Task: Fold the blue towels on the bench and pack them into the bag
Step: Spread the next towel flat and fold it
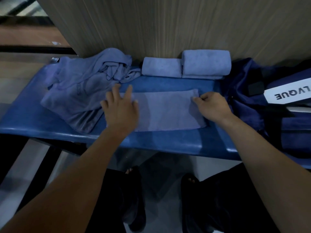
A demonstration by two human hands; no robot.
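A blue towel (168, 110) lies flat in a long folded strip across the middle of the blue bench (168, 142). My left hand (120, 109) presses flat on its left end, fingers spread. My right hand (212, 107) pinches the towel's right end near its far corner. Behind it, against the wall, sit a small folded towel (161, 67) and a thicker stack of folded towels (206, 63). A heap of unfolded towels (84, 86) covers the bench's left part. The dark blue bag (249, 105) rests on the bench's right end.
A wood-grain wall panel (168, 26) rises directly behind the bench. A white label with black letters (286, 95) lies on the bag. My feet in dark sandals (134, 174) stand on the pale floor below the bench's front edge.
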